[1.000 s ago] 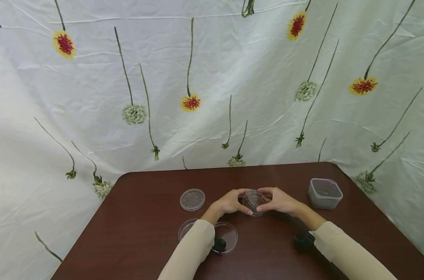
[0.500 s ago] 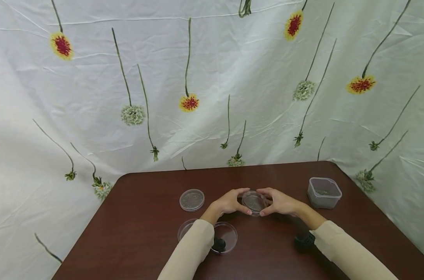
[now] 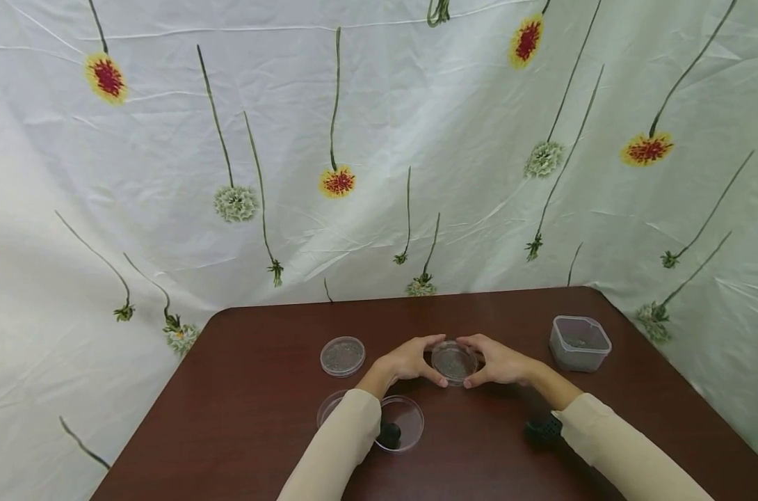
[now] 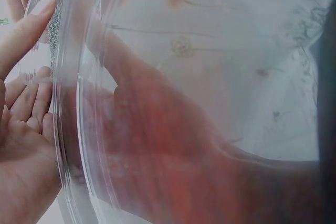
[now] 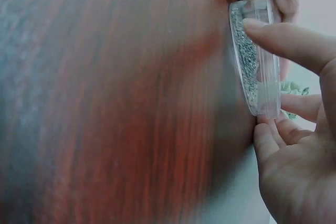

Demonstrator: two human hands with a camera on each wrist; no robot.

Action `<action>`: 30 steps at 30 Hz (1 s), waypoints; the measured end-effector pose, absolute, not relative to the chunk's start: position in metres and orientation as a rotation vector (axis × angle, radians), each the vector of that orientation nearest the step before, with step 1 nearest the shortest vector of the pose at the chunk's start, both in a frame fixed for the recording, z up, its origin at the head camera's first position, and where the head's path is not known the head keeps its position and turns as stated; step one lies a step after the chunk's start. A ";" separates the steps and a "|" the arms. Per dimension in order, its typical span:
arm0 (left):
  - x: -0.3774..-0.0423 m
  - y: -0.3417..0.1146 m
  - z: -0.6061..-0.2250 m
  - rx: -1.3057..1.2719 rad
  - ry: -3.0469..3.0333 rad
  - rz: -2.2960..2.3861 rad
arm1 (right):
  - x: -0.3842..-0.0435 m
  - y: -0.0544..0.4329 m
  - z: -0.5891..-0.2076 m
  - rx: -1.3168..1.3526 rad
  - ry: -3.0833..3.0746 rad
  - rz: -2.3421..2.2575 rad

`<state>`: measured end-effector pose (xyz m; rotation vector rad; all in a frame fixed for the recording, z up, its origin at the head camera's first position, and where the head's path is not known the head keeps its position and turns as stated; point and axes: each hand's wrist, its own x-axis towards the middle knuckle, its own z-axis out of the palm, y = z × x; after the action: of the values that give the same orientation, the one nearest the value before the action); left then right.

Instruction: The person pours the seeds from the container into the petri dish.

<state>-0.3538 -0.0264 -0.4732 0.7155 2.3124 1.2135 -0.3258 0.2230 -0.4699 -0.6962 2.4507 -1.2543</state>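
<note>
Between my two hands is a clear petri dish (image 3: 454, 363) with a layer of dark grey granules in it, its clear cover on top. My left hand (image 3: 407, 362) grips the dish's left side, thumb at the near edge and fingers at the far edge. From the other side my right hand (image 3: 501, 363) holds it the same way. In the right wrist view the dish (image 5: 245, 59) shows edge-on beside the dark table, with the right thumb and fingers around its wall. The left wrist view shows the left palm (image 4: 23, 156), partly cut off by the frame.
Another petri dish with granules (image 3: 343, 356) lies left of the hands on the brown table (image 3: 260, 417). Near the left sleeve are two clear dishes, one (image 3: 410, 421) beside a round black thing (image 3: 389, 435), the other (image 3: 327, 405) partly hidden. A translucent plastic tub (image 3: 581, 355) stands right.
The clear cover, tilted over the dish a second ago, now lies level on it. Both hands have stayed almost in place, with the right thumb slightly shifted along the rim.
</note>
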 end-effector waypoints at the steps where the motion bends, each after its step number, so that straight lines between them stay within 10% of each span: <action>1: -0.354 -0.026 -0.473 0.722 2.303 1.217 | -0.326 0.223 -0.470 -0.702 2.462 -1.237; 30: -0.360 -0.024 -0.476 0.760 2.327 1.136 | -0.329 0.221 -0.474 -0.884 2.561 -1.130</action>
<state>-0.3597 -0.0242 -0.4760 0.7599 2.3272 1.1365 -0.3294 0.2213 -0.4739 -0.8841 2.5611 -1.1305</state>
